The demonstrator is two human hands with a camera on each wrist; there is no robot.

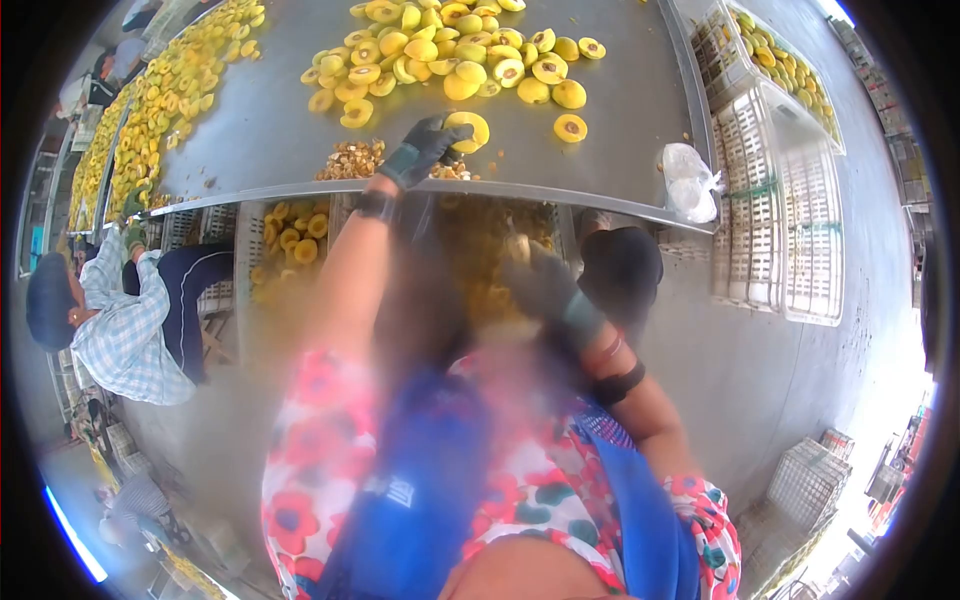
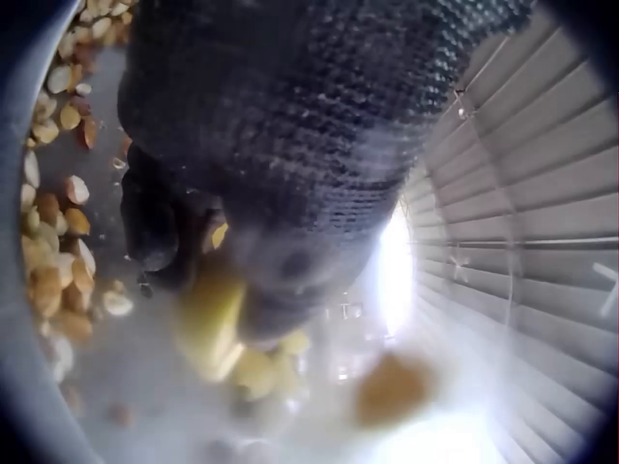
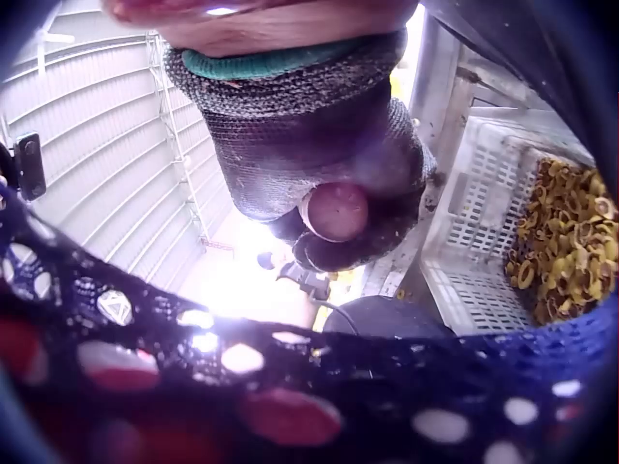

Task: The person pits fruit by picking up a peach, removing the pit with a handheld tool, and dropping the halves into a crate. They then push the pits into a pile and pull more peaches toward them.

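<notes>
"Straight to the left hand (image 1: 425, 150): what's it doing?"

"It's reaching over the front of the metal table (image 1: 640, 120), gloved, its fingers bending round a yellow fruit half (image 1: 468, 131) and gripping it firmly!"

"And where exactly is that piece sitting?"

"It's sitting in those fingers near the tabletop, between the big heap of fruit (image 1: 450, 50) and the front rim. Brown and pale pit pieces (image 1: 348, 160) are lying right beside the hand."

"Over to the right hand (image 1: 545, 290), then!"

"Gloved as well, and it's working lower, in front of the body, below the table's edge. Its fingers are curling snugly round a round-ended piece (image 3: 337, 211), something like a handle. What's at the other end I can't tell; it's blurring in the head view."

"Anything near it?"

"A white crate (image 3: 474, 232) is standing close by, holding more cut fruit. Up top, a lone half (image 1: 570, 128) is lying apart from the heap, and a plastic bag (image 1: 690, 182) is resting at the right corner, with stacked crates (image 1: 755, 200) standing beyond."

"And on the left?"

"Another person in a checked shirt (image 1: 125, 335) is sitting beside the table!"
</notes>
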